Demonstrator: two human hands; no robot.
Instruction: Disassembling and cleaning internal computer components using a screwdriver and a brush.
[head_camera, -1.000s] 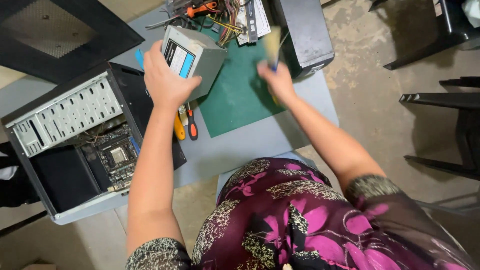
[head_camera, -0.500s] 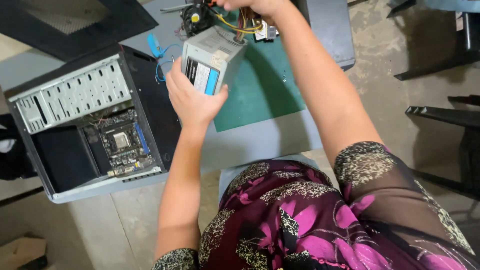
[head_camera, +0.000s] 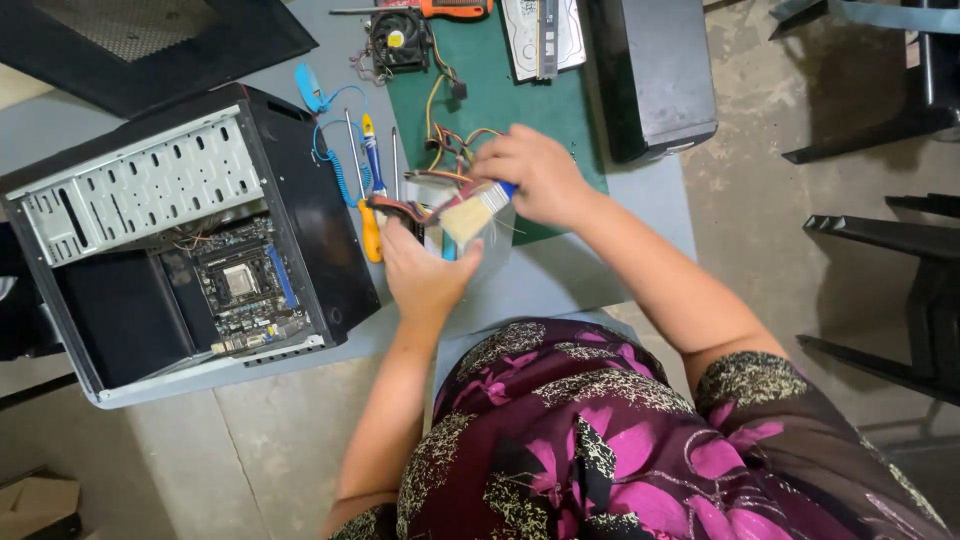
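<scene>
Two hands are working over the grey desk (head_camera: 600, 270): the left hand (head_camera: 425, 270) is cupping a grey power supply (head_camera: 495, 245) (mostly hidden behind it), while the right hand (head_camera: 535, 175) is gripping a blue-handled brush (head_camera: 475, 210) against it. Coloured wires (head_camera: 450, 150) are trailing onto the green mat (head_camera: 500, 100). An open computer case (head_camera: 180, 250) is lying just left.

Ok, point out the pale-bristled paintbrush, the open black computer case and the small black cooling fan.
Pale-bristled paintbrush (head_camera: 468, 213), head view: on the bristles.
Open black computer case (head_camera: 318, 215), head view: on its black side wall.
Small black cooling fan (head_camera: 398, 40), head view: on the hub.
</scene>
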